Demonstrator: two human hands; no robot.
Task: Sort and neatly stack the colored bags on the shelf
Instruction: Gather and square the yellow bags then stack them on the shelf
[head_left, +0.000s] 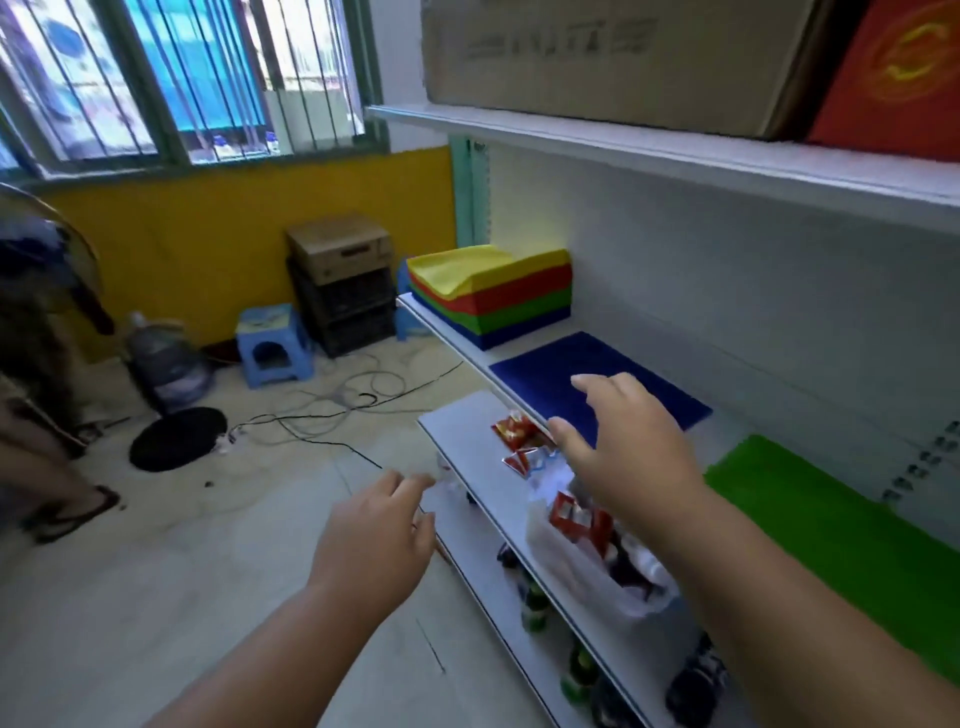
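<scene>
Since the blue bag looks thin and floppy, pinch its near edge — your right hand hovers spread, left hand loosely empty.

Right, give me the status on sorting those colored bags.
Done: one neat stack at the shelf's far end, yellow over red, green, blue. In hand: nothing; the right hand reaches open over the loose blue bag, left hand idle. Left: that blue bag and the green bag.
</scene>
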